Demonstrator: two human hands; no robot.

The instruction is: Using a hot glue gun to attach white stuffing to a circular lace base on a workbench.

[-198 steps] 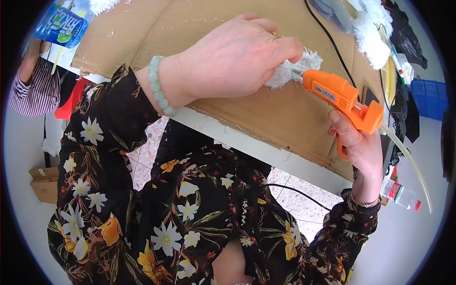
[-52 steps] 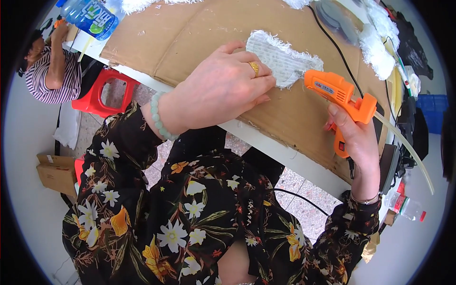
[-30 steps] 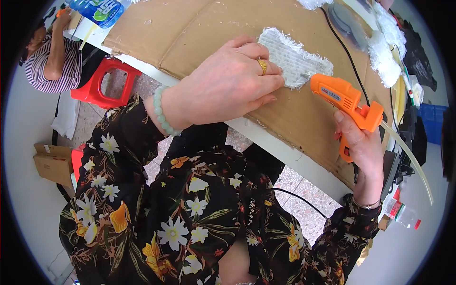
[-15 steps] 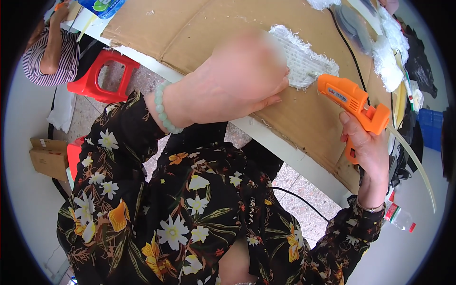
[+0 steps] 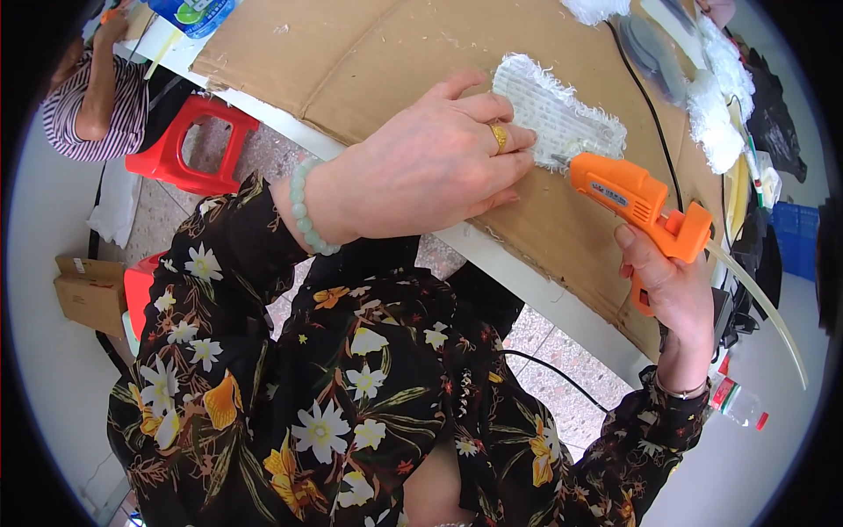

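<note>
Left hand (image 5: pixel 430 167): palm down, fingers loosely bent at the left edge of the cloth (image 5: pixel 571 114); whether they pinch it, I cannot tell.
Right hand (image 5: pixel 667 277): closed round the handle of the glue gun (image 5: pixel 619 186).
Nozzle (image 5: pixel 559 160): pointing left, at the cloth's near edge.
Cloth: white, frayed, on the cardboard (image 5: pixel 303 66), between the hands.
Bottle (image 5: pixel 193 15): blue, far left.
</note>
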